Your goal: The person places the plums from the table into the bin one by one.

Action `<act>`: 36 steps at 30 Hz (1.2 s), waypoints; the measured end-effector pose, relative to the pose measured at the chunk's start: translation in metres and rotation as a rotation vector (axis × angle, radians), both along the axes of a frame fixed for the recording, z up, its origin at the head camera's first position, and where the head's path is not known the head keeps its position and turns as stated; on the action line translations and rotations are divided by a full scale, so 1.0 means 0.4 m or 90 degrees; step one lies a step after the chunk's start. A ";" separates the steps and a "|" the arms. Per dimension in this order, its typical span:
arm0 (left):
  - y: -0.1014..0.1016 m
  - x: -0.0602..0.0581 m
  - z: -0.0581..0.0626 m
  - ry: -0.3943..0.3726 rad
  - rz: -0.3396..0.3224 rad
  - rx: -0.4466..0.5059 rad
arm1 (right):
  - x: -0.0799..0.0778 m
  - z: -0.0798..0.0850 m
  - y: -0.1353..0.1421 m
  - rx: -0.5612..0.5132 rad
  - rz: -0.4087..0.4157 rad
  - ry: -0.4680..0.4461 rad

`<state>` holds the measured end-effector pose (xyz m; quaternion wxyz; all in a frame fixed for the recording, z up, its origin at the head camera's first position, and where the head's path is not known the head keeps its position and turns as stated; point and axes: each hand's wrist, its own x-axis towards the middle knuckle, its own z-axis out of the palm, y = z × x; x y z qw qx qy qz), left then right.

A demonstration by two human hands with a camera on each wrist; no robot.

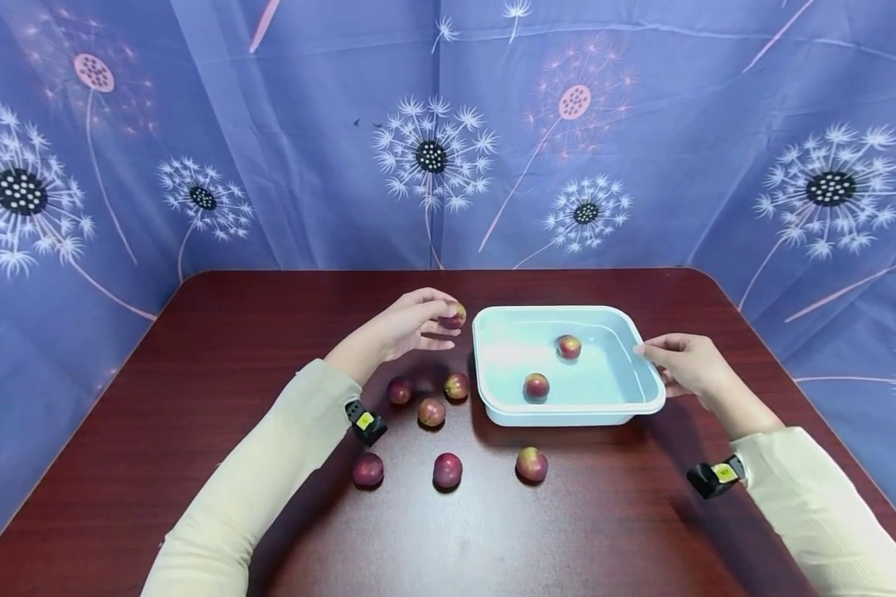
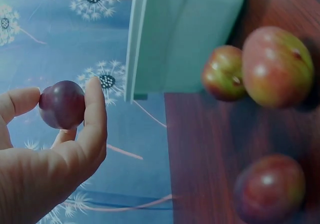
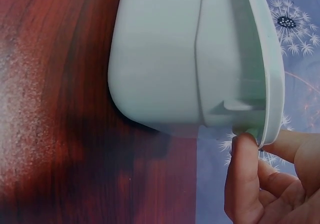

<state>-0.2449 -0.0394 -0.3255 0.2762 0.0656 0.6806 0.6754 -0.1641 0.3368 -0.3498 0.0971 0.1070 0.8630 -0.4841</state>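
Between thumb and fingers, my left hand [image 1: 416,323] pinches a plum [image 1: 455,315], held up just left of a pale blue plastic tub [image 1: 567,419]. In the left wrist view that plum [image 2: 62,104] looks dark purple. My right hand [image 1: 683,363] grips the tub's right rim, thumb on top; in the right wrist view the fingers [image 3: 242,179] pinch the rim's edge. Inside the tub lie two plums, one plum [image 1: 569,347] toward the back and another plum [image 1: 536,385] nearer the front wall. Below the left hand, a plum [image 1: 456,385] sits close to the tub's left side.
More plums lie loose on the dark red wooden table [image 1: 590,531]: a reddish plum [image 1: 431,412], a dark plum [image 1: 400,390], and a front row with a purple plum [image 1: 368,469], a plum [image 1: 447,470] and a yellow-red plum [image 1: 532,464]. A blue dandelion-print curtain [image 1: 306,166] hangs behind.
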 end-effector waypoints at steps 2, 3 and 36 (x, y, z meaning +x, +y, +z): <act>0.012 -0.001 0.009 -0.001 -0.004 0.005 | -0.001 -0.001 0.001 0.002 -0.002 0.002; 0.018 -0.002 0.012 -0.001 -0.006 0.007 | -0.001 -0.002 0.002 0.004 -0.004 0.004; 0.186 0.004 0.007 -0.035 -0.060 0.063 | 0.010 -0.025 -0.001 0.010 -0.031 0.061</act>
